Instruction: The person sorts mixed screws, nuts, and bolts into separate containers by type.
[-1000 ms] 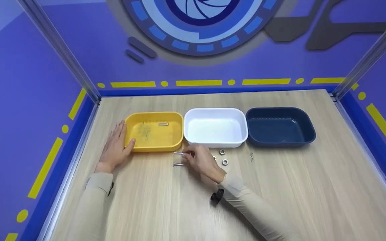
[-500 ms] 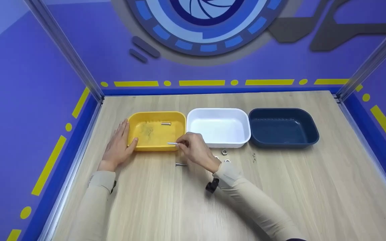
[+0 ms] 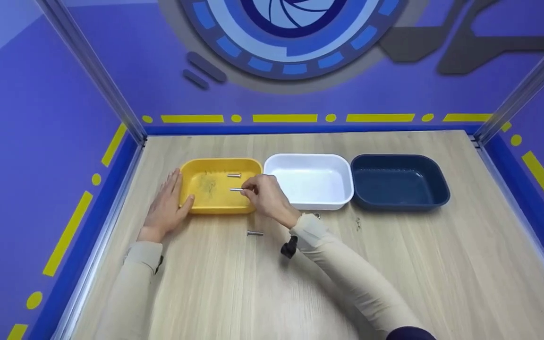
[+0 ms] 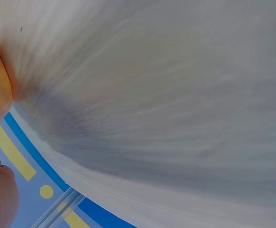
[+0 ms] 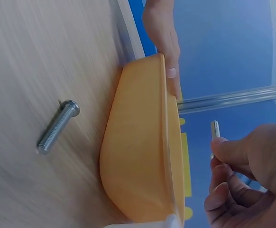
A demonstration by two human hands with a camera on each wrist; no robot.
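My right hand [image 3: 269, 197] pinches a metal bolt [image 3: 235, 189] between thumb and fingers above the yellow tray [image 3: 220, 210]. In the right wrist view this bolt [image 5: 216, 128] points up from the fingertips, clear of the tray's rim. A second bolt [image 3: 234, 175] lies inside the tray. On the table in front of it lies another bolt [image 3: 255, 233], its head and thread plain in the right wrist view. My left hand [image 3: 164, 208] rests against the tray's left side with straight fingers, thumb at the near rim.
A white tray [image 3: 310, 206] stands to the right of the yellow one, then a dark blue tray [image 3: 400, 207]. A nut [image 3: 317, 216] peeks out behind my right sleeve. Purple-blue panels [image 3: 125, 89] enclose the table's back and sides.
My right hand has lifted the bolt from the table and carried it forward over the yellow tray. The right forearm now covers most of the nuts. My left hand stays at the tray.
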